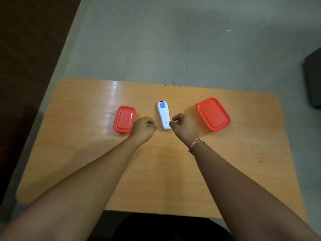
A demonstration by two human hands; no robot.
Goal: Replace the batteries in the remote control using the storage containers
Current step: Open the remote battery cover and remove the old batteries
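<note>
Head view, looking down on wooden table [156, 171], rounded corners, all four edges in frame. White remote control [164, 115] lying back side up at table centre, long axis running away from body, blue label at far end, small code sticker near close end. Left of it, well apart: smaller red-lidded container [124, 119], lid on. Right of it, well apart: larger red-lidded container [213, 114], lid on, turned at an angle. Both containers well inside table edges; wide bare wood along near edge and both side edges.

Left hand [143, 128] between small container and remote, fingers curled into loose fist, gripping nothing visible, overlapping near right corner of small container; contact cannot tell. Right hand [184, 126] just beside remote's near end, fingers curled in, thumb tip at or touching remote's right edge, not wrapped round it. Thread bracelet [196, 144] on right wrist. Both forearms bare, crossing near table edge. Grey tiled floor [173, 40] beyond far edge.
</note>
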